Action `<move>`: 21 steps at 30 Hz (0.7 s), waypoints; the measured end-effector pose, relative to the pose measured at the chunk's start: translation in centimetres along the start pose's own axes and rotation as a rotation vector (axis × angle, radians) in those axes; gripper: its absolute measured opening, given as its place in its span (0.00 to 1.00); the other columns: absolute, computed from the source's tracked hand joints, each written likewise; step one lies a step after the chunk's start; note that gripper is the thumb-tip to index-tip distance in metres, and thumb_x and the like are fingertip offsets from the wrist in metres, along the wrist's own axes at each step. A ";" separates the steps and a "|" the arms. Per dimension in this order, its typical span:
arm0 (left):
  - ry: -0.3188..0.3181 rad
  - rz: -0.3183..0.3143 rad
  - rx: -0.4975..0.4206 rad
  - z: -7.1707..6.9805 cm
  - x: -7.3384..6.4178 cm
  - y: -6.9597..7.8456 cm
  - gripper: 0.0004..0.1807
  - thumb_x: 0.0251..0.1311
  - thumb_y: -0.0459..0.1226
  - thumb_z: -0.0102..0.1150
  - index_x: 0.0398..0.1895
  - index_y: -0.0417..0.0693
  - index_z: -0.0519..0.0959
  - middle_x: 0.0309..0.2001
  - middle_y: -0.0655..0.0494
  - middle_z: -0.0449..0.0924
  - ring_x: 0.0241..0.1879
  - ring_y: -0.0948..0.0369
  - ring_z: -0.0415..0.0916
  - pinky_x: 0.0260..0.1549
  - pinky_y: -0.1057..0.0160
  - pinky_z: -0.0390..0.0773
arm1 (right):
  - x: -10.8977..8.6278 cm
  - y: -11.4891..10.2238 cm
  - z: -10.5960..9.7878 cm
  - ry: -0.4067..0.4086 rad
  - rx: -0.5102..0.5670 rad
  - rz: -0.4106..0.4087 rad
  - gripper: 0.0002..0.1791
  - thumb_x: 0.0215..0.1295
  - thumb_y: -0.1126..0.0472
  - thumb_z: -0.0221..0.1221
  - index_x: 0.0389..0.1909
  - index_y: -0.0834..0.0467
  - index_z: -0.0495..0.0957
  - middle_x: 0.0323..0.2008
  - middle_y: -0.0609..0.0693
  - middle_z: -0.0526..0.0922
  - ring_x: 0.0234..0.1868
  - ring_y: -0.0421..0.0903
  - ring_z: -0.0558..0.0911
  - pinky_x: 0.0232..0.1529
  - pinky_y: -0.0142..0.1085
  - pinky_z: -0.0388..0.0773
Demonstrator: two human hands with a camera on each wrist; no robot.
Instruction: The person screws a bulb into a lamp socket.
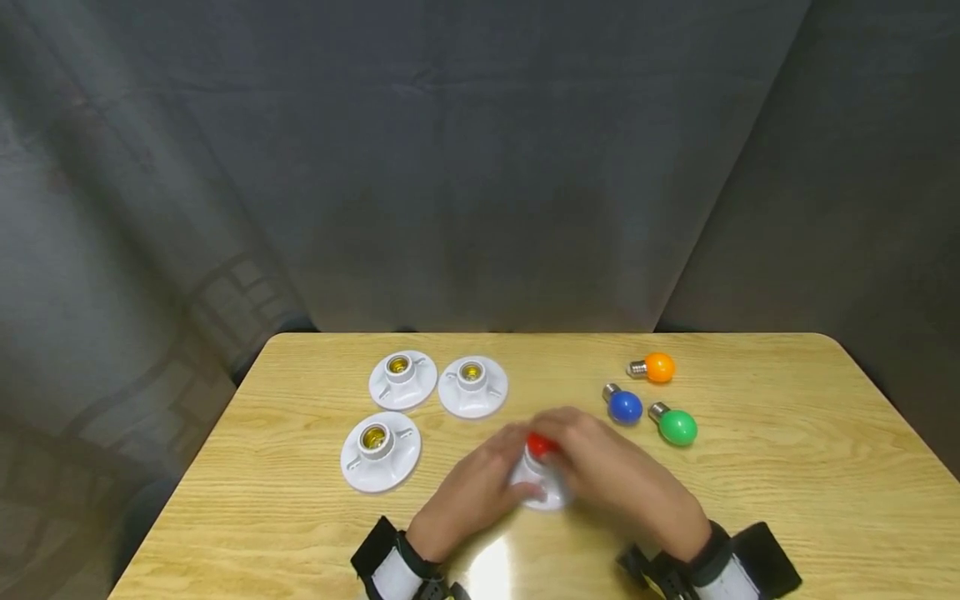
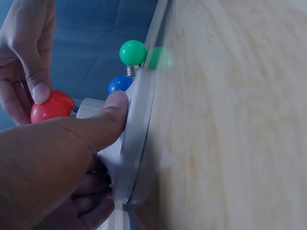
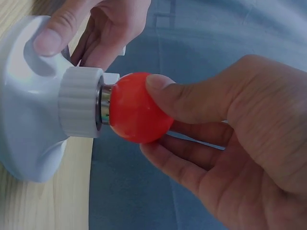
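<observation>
1. Right now my right grip (image 3: 254,139) holds the red bulb (image 3: 136,112) by its globe; just ahead of it, the metal cap (image 3: 106,110) shows at the collar (image 3: 79,102). My left grip (image 1: 480,479) clasps the white lamp holder (image 3: 36,110).
2. I'd keep the bulb square to the collar — turning lightly, the holder braced on the tabletop (image 1: 765,467).
3. Overhead, both grips blur and cover much of the holder — thread depth inside the collar I can't tell.

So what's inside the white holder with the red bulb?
The metal end of the red bulb pokes into the holder; some metal shows outside. The white collar covers the rest, so how deep it goes can't be seen.
</observation>
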State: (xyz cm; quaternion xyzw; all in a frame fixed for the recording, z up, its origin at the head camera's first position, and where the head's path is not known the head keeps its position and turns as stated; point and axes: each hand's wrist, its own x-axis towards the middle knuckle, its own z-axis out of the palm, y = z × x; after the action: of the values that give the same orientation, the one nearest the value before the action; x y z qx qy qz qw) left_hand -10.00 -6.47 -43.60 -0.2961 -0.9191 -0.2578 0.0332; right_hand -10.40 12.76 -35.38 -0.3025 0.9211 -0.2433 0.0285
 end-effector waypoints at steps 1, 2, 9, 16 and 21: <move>0.005 0.005 0.011 0.0 0.0 0.0 0.43 0.55 0.54 0.64 0.72 0.47 0.62 0.68 0.44 0.68 0.67 0.52 0.69 0.65 0.54 0.72 | 0.1 0.1 0.0 0.007 0.006 -0.005 0.22 0.54 0.73 0.62 0.52 0.57 0.81 0.50 0.49 0.84 0.52 0.47 0.82 0.55 0.42 0.81; 0.009 0.010 0.026 0.0 0.0 0.0 0.44 0.55 0.54 0.64 0.72 0.46 0.63 0.68 0.43 0.69 0.67 0.51 0.69 0.64 0.54 0.73 | 0.1 0.2 0.1 0.014 0.006 -0.011 0.22 0.54 0.73 0.63 0.51 0.58 0.81 0.50 0.50 0.84 0.52 0.47 0.83 0.54 0.42 0.82; 0.035 0.001 0.155 -0.2 -0.1 -0.2 0.48 0.50 0.58 0.66 0.69 0.40 0.65 0.67 0.39 0.69 0.68 0.44 0.67 0.66 0.50 0.70 | 0.4 0.7 0.2 0.039 -0.005 0.008 0.21 0.55 0.73 0.63 0.51 0.59 0.81 0.49 0.51 0.85 0.51 0.49 0.83 0.55 0.44 0.81; -0.014 -0.075 0.232 -0.7 0.0 -0.2 0.47 0.52 0.63 0.60 0.71 0.48 0.64 0.70 0.44 0.66 0.69 0.44 0.64 0.67 0.42 0.65 | 0.8 1.2 0.1 0.053 0.006 0.078 0.24 0.53 0.73 0.63 0.53 0.57 0.80 0.51 0.50 0.84 0.53 0.48 0.82 0.57 0.45 0.80; -0.060 -0.121 0.244 -0.8 -0.1 -0.2 0.46 0.55 0.64 0.56 0.73 0.52 0.61 0.72 0.47 0.63 0.72 0.43 0.59 0.70 0.38 0.58 | 1.4 1.8 0.1 0.069 -0.001 0.047 0.24 0.51 0.75 0.63 0.52 0.60 0.80 0.51 0.53 0.84 0.52 0.50 0.82 0.55 0.45 0.81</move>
State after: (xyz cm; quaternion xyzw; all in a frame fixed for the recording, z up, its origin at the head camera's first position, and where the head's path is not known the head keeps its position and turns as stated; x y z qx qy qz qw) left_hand -10.13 -7.04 -42.95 -0.2415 -0.9604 -0.1366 0.0258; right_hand -12.53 13.19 -36.15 -0.2721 0.9285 -0.2526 0.0022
